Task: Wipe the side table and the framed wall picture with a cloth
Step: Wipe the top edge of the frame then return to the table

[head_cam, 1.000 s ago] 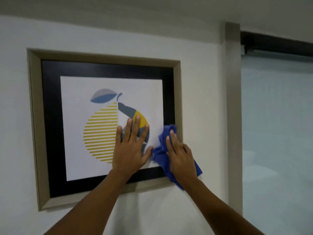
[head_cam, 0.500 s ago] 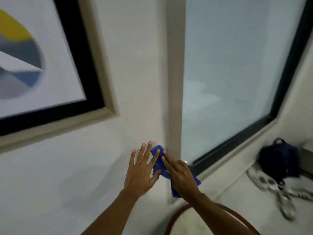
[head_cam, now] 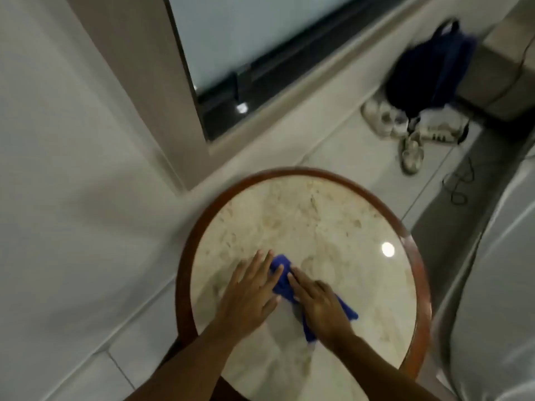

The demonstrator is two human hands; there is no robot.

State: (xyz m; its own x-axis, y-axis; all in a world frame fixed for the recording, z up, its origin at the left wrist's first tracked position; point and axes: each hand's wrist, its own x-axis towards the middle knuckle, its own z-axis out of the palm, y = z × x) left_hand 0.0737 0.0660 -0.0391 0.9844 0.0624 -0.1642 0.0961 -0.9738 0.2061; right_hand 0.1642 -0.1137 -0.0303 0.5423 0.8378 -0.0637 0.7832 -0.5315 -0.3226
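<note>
Both hands have dropped from the wall to the round marble surface [head_cam: 333,227], the picture now out of sight. Left hand [head_cam: 249,296] lies flat, fingers spread; right hand [head_cam: 321,308] presses flat on the blue cloth [head_cam: 282,280], mostly hiding it. Shoes [head_cam: 411,149] and a dark bag [head_cam: 428,68] blur behind.

Round marble side table [head_cam: 318,215] carries a blue cloth [head_cam: 282,280].

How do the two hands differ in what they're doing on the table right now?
The right hand lies on top of the blue cloth, pressing it down; the left hand rests mostly on the bare marble of the side table, only its fingertips on the cloth. Both lie flat, fingers pointing away.
</note>
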